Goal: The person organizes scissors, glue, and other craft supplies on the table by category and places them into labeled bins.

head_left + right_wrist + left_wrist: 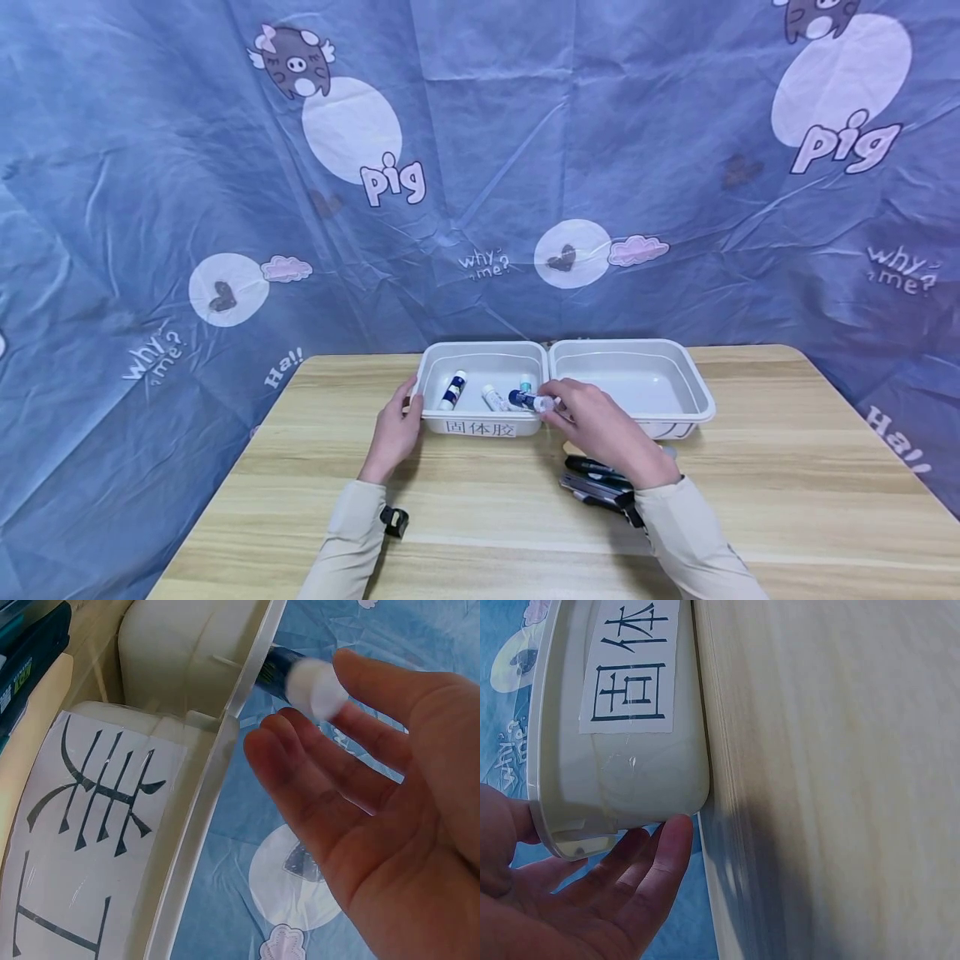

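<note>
My left hand (396,429) grips the left end of a white plastic box (483,425); in the left wrist view the thumb lies at the rim and the fingertips reach the outer wall. A paper label with Chinese characters is stuck on its front. Over the box's right side, my right hand (592,417) pinches the pale end of a navy-and-white glue stick (522,400) between thumb and index finger. That end looks blurred in the right wrist view. Inside lie a navy glue stick (453,390) at the left, a white one (493,398) and one with a teal end (526,383).
A second white box (705,404), also labelled, stands against the first on the right. Below my right forearm a pile of dark, slim tools (592,483) lies on the wooden table (480,517), partly hidden. Behind the table hangs a blue printed cloth (480,167).
</note>
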Action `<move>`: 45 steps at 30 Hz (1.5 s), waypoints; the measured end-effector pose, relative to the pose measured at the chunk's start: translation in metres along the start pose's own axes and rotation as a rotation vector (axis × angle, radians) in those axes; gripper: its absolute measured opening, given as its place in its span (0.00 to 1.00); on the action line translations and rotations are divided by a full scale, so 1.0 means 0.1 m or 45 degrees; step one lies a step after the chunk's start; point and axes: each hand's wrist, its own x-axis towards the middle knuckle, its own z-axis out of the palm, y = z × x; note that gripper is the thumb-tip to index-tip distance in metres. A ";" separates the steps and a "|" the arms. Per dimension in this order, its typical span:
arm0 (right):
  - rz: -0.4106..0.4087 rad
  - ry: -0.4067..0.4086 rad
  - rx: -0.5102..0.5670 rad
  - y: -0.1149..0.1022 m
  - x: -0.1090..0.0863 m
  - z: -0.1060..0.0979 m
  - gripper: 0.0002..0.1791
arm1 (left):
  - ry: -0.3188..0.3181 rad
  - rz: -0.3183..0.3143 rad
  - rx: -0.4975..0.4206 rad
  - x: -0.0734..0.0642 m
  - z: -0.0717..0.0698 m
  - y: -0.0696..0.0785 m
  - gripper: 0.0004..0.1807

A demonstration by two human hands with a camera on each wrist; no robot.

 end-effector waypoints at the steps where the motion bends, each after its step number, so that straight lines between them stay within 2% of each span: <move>1: -0.002 -0.001 0.000 0.00 0.00 0.00 0.17 | -0.002 0.001 0.001 0.00 0.00 0.00 0.27; 8: -0.013 -0.003 -0.030 -0.01 -0.03 -0.03 0.14 | -0.009 0.002 -0.013 -0.01 0.01 0.02 0.27; 22: 0.022 -0.021 -0.092 -0.03 -0.09 -0.08 0.11 | -0.019 0.024 -0.007 0.01 0.05 0.06 0.27; 28: 0.055 -0.014 -0.129 -0.03 -0.18 -0.12 0.11 | -0.029 0.035 0.008 0.03 0.07 0.07 0.27; 34: 0.075 0.006 -0.214 0.04 -0.38 -0.17 0.08 | -0.028 0.046 0.021 0.05 0.05 0.08 0.27; 40: 0.007 0.024 -0.315 0.14 -0.71 -0.20 0.10 | -0.027 0.021 0.017 0.02 0.02 0.05 0.27; 45: 0.015 0.010 -0.410 0.23 -0.97 -0.19 0.12 | -0.023 -0.008 0.000 -0.02 -0.02 0.01 0.28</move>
